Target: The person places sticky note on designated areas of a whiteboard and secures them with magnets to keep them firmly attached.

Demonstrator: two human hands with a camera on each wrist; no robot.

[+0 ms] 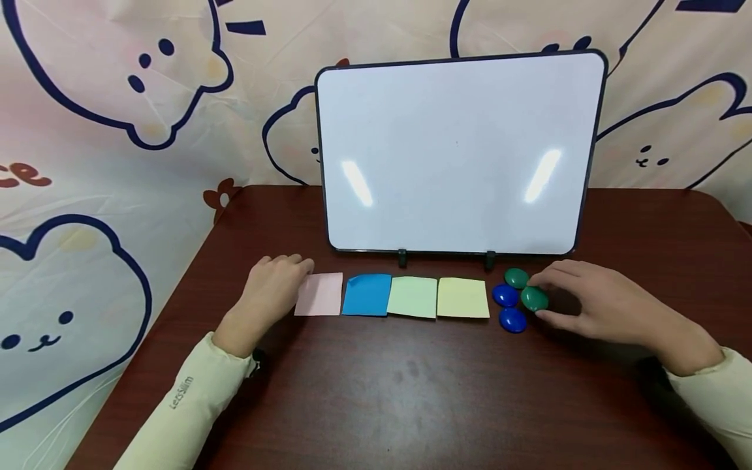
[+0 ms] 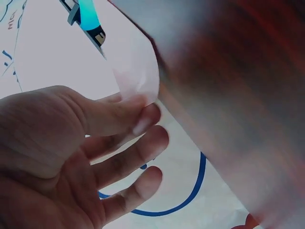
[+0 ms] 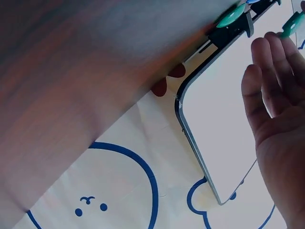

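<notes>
My left hand (image 1: 273, 290) pinches the left edge of a pink sticky note (image 1: 320, 296) between thumb and fingers; in the left wrist view the note's held corner (image 2: 138, 76) is lifted and curved. My right hand (image 1: 599, 303) holds a round green magnet (image 1: 534, 299) at its fingertips; the right wrist view shows that magnet (image 3: 291, 25) tilted, off the table. Close beside it are another green magnet (image 1: 516, 278) and two blue magnets, one (image 1: 505, 295) above the other (image 1: 513, 320). A blue note (image 1: 367, 296), a light green note (image 1: 412, 297) and a yellow note (image 1: 463, 298) continue the row.
A whiteboard (image 1: 458, 150) with a black frame stands behind the notes on small black feet (image 1: 402, 258). Everything rests on a dark wooden table (image 1: 399, 391). Cloth printed with cartoon bears (image 1: 70, 163) hangs behind and at the left side.
</notes>
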